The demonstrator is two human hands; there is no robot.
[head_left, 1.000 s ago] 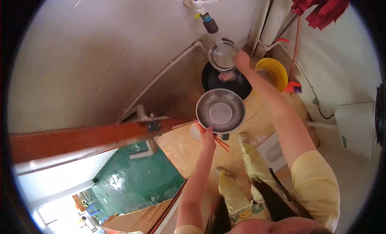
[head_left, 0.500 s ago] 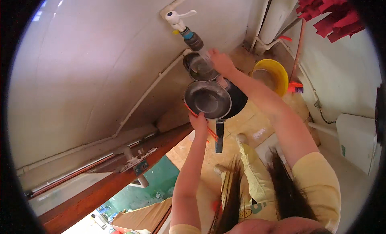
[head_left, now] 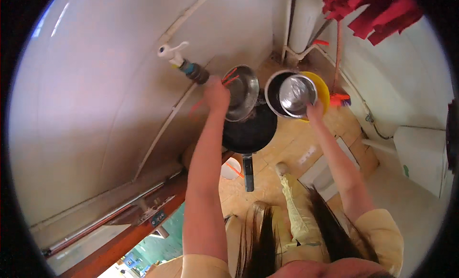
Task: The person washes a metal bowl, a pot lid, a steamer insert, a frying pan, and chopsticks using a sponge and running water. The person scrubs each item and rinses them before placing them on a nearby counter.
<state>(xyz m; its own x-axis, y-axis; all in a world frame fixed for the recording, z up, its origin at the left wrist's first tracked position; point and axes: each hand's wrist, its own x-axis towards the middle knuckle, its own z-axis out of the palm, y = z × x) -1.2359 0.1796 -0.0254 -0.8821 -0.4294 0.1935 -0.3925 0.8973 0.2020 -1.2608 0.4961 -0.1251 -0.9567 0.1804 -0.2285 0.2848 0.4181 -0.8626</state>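
My left hand (head_left: pixel 217 95), just below the tap (head_left: pixel 196 71), is closed at the rim of a tilted metal bowl (head_left: pixel 245 94). Thin orange sticks (head_left: pixel 230 76) show by its fingers, partly blurred. Out to the right, my right hand (head_left: pixel 314 110) grips the edge of a round metal pot (head_left: pixel 275 97), whose shiny inside looks wet. That pot is over the yellow bucket (head_left: pixel 323 89) and hides much of it. A black frying pan (head_left: pixel 251 134) with a black handle lies below the bowl, partly covered by it.
A white pipe (head_left: pixel 162 127) runs along the left wall. Past the bucket stands a red brush (head_left: pixel 339 100). Dark red cloth strips (head_left: pixel 377 15) hang at upper right. A white box (head_left: pixel 418 156) is on the right. One white round container (head_left: pixel 231 168) sits near the pan handle.
My right hand has left the tap's stream and carried the pot right, over the yellow bucket. My left hand has raised the bowl and orange sticks up beside the tap.
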